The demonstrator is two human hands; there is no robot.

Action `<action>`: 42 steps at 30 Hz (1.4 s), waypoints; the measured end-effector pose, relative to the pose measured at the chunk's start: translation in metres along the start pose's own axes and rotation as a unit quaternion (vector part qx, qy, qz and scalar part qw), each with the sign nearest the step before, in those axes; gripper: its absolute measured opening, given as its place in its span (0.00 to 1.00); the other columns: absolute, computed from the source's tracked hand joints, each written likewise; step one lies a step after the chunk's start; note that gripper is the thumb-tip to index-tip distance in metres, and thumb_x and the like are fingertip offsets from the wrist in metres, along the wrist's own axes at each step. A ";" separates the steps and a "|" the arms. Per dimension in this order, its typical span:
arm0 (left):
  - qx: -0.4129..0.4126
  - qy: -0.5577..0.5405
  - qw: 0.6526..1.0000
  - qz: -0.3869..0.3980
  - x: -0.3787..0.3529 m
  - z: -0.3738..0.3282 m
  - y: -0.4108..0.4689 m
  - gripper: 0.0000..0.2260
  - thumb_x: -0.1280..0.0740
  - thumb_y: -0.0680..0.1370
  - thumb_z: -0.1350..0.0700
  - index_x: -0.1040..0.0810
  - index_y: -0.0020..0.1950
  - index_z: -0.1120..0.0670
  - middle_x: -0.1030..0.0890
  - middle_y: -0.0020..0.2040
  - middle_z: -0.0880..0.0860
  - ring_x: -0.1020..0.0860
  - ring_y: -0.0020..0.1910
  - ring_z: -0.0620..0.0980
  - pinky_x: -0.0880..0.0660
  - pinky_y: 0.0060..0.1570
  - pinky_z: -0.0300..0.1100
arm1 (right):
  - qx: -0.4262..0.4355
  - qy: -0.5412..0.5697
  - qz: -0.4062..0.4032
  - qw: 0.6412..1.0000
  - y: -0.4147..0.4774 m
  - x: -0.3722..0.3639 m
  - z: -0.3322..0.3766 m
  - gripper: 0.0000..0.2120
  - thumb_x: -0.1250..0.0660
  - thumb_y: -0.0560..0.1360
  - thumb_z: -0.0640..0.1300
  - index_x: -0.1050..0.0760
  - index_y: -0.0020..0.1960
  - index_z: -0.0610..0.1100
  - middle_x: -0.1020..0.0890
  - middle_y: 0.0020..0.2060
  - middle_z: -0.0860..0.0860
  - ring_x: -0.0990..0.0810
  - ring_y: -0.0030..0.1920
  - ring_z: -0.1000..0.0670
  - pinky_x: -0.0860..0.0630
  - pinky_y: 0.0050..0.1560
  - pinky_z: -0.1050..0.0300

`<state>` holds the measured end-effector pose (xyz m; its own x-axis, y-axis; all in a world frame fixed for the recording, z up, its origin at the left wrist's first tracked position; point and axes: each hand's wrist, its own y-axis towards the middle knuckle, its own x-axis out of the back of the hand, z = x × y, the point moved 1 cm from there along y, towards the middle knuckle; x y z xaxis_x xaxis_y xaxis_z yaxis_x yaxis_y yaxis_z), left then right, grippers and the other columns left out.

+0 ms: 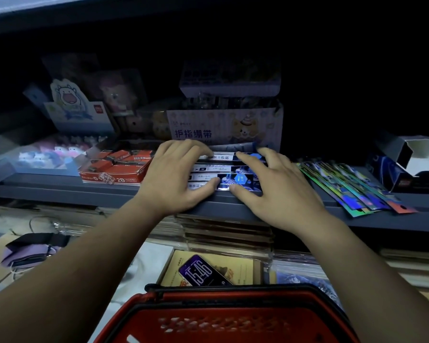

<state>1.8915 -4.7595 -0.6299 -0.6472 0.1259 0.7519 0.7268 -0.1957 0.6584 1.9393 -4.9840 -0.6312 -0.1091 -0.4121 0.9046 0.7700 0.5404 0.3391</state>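
Dim shop shelving fills the view, with a grey shelf (104, 194) running left to right within arm's reach. At the centre, near its front edge, lies a row of flat pen boxes (223, 169), set side by side from near to far. A red eraser carton (117, 169) stands to their left and a fan of holographic packs (357, 189) lies to their right. Left hand (176, 177) and right hand (278, 191) both lie spread on the row, fingers reaching the far box and thumbs at the near one. Neither appears to clasp a box, though the light is poor and contact under the palms cannot be confirmed. The step in hand is judged to be squaring the row. Keep the palms low and press evenly from both ends so that no box rides over its neighbour. Draw the thumbs inward lightly, because the nearest box sits close to the shelf lip and could slide off toward the red basket (233, 320) below. Avoid nudging the printed carton (223, 129) just behind.
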 end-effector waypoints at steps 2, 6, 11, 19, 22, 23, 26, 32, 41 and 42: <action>0.000 0.003 1.000 0.001 0.000 0.000 0.000 0.20 0.34 0.77 0.40 0.22 0.61 0.51 0.20 0.59 0.47 0.22 0.60 0.51 0.32 0.66 0.50 | 0.002 -0.002 0.001 1.000 -0.001 0.001 0.001 0.34 0.45 0.78 0.70 0.46 0.81 0.61 0.42 0.80 0.50 0.44 0.79 0.47 0.43 0.77 0.49; 0.011 0.009 1.000 0.009 0.000 -0.001 0.001 0.19 0.36 0.78 0.40 0.23 0.62 0.51 0.20 0.58 0.47 0.23 0.59 0.51 0.33 0.65 0.50 | 0.006 -0.002 -0.005 1.000 0.000 -0.001 0.001 0.35 0.46 0.77 0.72 0.45 0.81 0.60 0.41 0.80 0.50 0.43 0.79 0.47 0.42 0.77 0.48; 0.021 0.021 0.999 0.013 0.000 -0.002 0.002 0.20 0.40 0.80 0.39 0.24 0.63 0.52 0.20 0.58 0.48 0.23 0.59 0.51 0.34 0.67 0.50 | 0.008 0.007 -0.021 1.000 0.000 -0.002 0.000 0.37 0.46 0.77 0.73 0.44 0.81 0.59 0.41 0.79 0.50 0.43 0.79 0.47 0.41 0.78 0.47; 0.019 0.081 0.996 0.027 0.001 -0.006 0.003 0.23 0.45 0.83 0.41 0.25 0.68 0.55 0.20 0.61 0.52 0.24 0.61 0.55 0.33 0.67 0.53 | 0.006 0.013 -0.047 0.999 0.000 -0.004 -0.001 0.37 0.45 0.77 0.73 0.44 0.81 0.57 0.39 0.78 0.52 0.41 0.78 0.47 0.40 0.76 0.47; 0.018 0.124 0.991 0.043 0.003 -0.009 0.004 0.24 0.48 0.84 0.41 0.25 0.69 0.56 0.21 0.61 0.55 0.24 0.60 0.57 0.32 0.66 0.55 | 0.009 0.018 -0.051 0.998 0.000 -0.004 -0.001 0.37 0.45 0.77 0.72 0.42 0.80 0.56 0.38 0.77 0.52 0.40 0.77 0.47 0.39 0.76 0.47; 0.024 0.137 0.989 0.047 0.004 -0.010 0.004 0.24 0.49 0.84 0.41 0.25 0.69 0.56 0.21 0.61 0.55 0.24 0.59 0.58 0.32 0.66 0.55 | 0.008 0.022 -0.054 0.998 0.000 -0.004 -0.002 0.36 0.44 0.77 0.72 0.42 0.80 0.56 0.38 0.77 0.52 0.39 0.77 0.47 0.39 0.76 0.47; 0.052 0.164 0.983 0.059 0.007 -0.012 0.004 0.25 0.50 0.84 0.41 0.26 0.70 0.55 0.21 0.61 0.56 0.24 0.59 0.59 0.32 0.67 0.56 | 0.008 0.049 -0.061 0.997 0.000 -0.002 -0.002 0.35 0.41 0.77 0.70 0.39 0.79 0.55 0.36 0.75 0.52 0.37 0.76 0.47 0.37 0.75 0.47; 0.066 0.186 0.977 0.075 0.018 -0.015 0.007 0.25 0.51 0.84 0.41 0.29 0.72 0.55 0.22 0.61 0.56 0.24 0.60 0.60 0.33 0.69 0.57 | -0.007 0.110 -0.075 0.991 -0.008 0.008 -0.002 0.32 0.36 0.78 0.63 0.37 0.78 0.53 0.33 0.72 0.53 0.34 0.72 0.47 0.34 0.73 0.46; 0.041 0.179 0.978 0.094 0.037 -0.048 0.002 0.26 0.49 0.84 0.40 0.29 0.72 0.55 0.22 0.64 0.56 0.24 0.62 0.59 0.35 0.72 0.58 | -0.017 0.081 -0.058 0.995 -0.036 0.028 -0.002 0.32 0.36 0.79 0.61 0.39 0.79 0.52 0.38 0.77 0.51 0.40 0.77 0.47 0.39 0.77 0.47; 0.036 0.176 0.979 0.098 0.038 -0.055 0.002 0.26 0.49 0.84 0.40 0.28 0.72 0.55 0.22 0.64 0.56 0.24 0.62 0.59 0.35 0.72 0.57 | -0.019 0.081 -0.058 0.995 -0.041 0.033 -0.004 0.32 0.36 0.80 0.60 0.40 0.79 0.52 0.39 0.77 0.52 0.41 0.78 0.47 0.39 0.77 0.47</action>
<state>1.8556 -4.8086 -0.6018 -0.5232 -0.2530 0.8138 0.8513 -0.1121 0.5125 1.9066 -5.0227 -0.6164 -0.0982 -0.5844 0.8055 0.7821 0.4551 0.4256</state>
